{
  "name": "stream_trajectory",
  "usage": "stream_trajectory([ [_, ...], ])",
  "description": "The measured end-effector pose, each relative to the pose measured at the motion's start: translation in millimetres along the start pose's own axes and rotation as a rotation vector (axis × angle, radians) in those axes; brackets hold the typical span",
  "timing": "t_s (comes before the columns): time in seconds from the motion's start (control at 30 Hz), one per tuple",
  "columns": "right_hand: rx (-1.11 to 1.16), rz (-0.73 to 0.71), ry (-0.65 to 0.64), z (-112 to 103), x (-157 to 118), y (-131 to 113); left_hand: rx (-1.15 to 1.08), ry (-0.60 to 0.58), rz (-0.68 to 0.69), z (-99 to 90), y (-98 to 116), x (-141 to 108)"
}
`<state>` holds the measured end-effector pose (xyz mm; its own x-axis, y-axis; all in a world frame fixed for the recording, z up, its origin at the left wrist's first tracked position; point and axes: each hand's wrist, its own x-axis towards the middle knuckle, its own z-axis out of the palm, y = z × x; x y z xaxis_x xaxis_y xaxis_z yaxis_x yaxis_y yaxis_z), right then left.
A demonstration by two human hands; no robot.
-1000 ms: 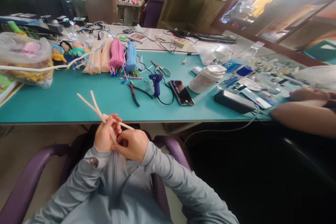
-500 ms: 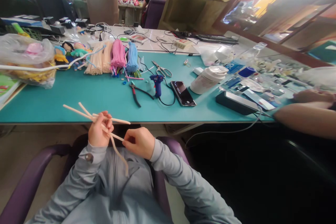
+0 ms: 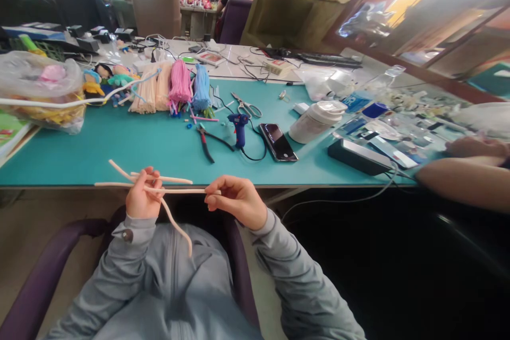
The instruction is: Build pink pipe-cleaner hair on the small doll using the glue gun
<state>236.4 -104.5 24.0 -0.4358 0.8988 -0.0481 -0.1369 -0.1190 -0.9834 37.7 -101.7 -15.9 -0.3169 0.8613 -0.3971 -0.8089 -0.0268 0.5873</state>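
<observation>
Several cream pipe cleaners [image 3: 175, 222] cross one another in my left hand [image 3: 144, 194], whose fingers are closed around them in front of the table edge. One hangs down in a bend over the grey jacket, while others stick out to the left and right. My right hand [image 3: 237, 201] pinches the right end of one straight pipe cleaner [image 3: 185, 191], which runs level between the two hands. Ahead on the table lie red-and-black pliers [image 3: 205, 144], a blue glue gun [image 3: 239, 130] and scissors [image 3: 247, 106].
Bundles of cream [image 3: 145, 90], pink [image 3: 180, 82] and blue pipe cleaners [image 3: 201, 87] stand at the back of the green mat [image 3: 119, 141]. A phone [image 3: 278, 142] and white tumbler [image 3: 314, 122] are right of the glue gun. Another person's arm [image 3: 466, 178] rests at far right.
My right hand has moved right and slightly up, sliding to the end of the pipe cleaner, which is now level. My left hand has shifted a little left.
</observation>
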Motion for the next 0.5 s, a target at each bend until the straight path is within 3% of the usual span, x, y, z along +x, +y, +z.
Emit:
stream_trajectory([
  [0.2,0.117,-0.035,0.055,-0.7,-2.4,-7.2,0.002,-0.005,-0.034,2.3,2.4,-2.5],
  [0.37,0.101,-0.292,0.267,-7.3,-0.5,-15.8,0.0,0.001,-0.011,3.0,9.0,-0.3],
  [0.5,0.095,-0.313,0.358,-8.3,-2.6,-24.4,0.125,-0.132,0.09,2.1,2.5,-4.0],
])
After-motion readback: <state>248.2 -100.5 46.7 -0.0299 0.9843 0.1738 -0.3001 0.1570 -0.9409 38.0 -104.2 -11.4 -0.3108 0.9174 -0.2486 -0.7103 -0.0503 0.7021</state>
